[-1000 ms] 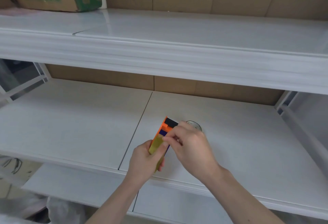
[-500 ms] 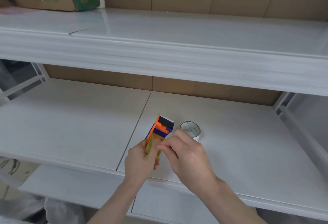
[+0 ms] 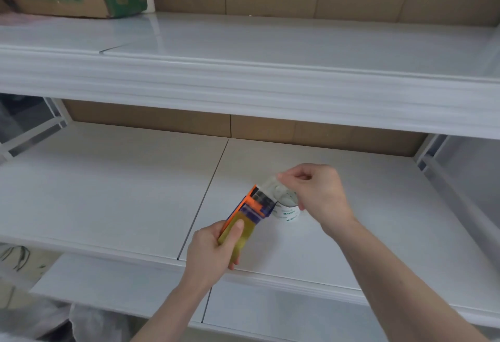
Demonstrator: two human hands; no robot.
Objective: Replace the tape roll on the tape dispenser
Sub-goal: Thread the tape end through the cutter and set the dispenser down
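L hand (image 3: 213, 247) is wrapped round the tape dispenser (image 3: 247, 217), thumb pressed on the yellowish roll loaded in it; orange/blue head end points up and away from the palm. R hand (image 3: 313, 192) sits beyond and to the right of the L, thumb and forefinger pinched on a clear tape end (image 3: 270, 183) stretched from the dispenser's head. A white tape core (image 3: 285, 206) stands on the shelf (image 3: 135, 192) just under the R hand, touching or nearly touching the dispenser tip; can't tell which.

Risks, as I judge: clear film could fold and stick to itself or the fingers if the pull goes slack; it could tear or slip off the roller w/ a skewed pull; R wrist could knock the core over.
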